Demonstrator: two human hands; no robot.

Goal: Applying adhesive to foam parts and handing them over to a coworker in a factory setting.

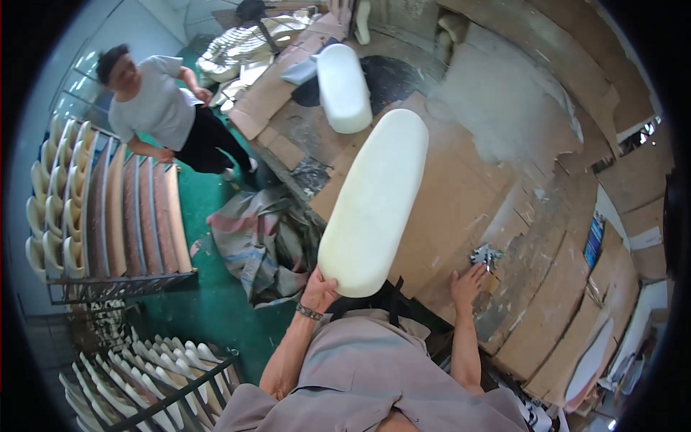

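Observation:
A long cream foam pad [374, 205], rounded at both ends, slants across the middle of the view. My left hand [318, 290] grips its near lower-left end, thumb on top and the other fingers hidden underneath. The pad's far end lies over the cardboard-covered table [446, 237]; whether it touches the surface I cannot tell. My right hand [469, 288] is over the table to the right, fingers stretched out. Just beyond its fingertips lies a small silver metal tool [486, 255], its kind unclear. Farther off, a second pale foam pad [343, 90] lies on the table.
A person [162, 108] in a white shirt stands at the far left. Racks of curved foam pieces [54, 209] and thin white pieces [158, 378] line my left. A crumpled grey sack [266, 248] lies beside the table. Cardboard walls [576, 317] curve round the right.

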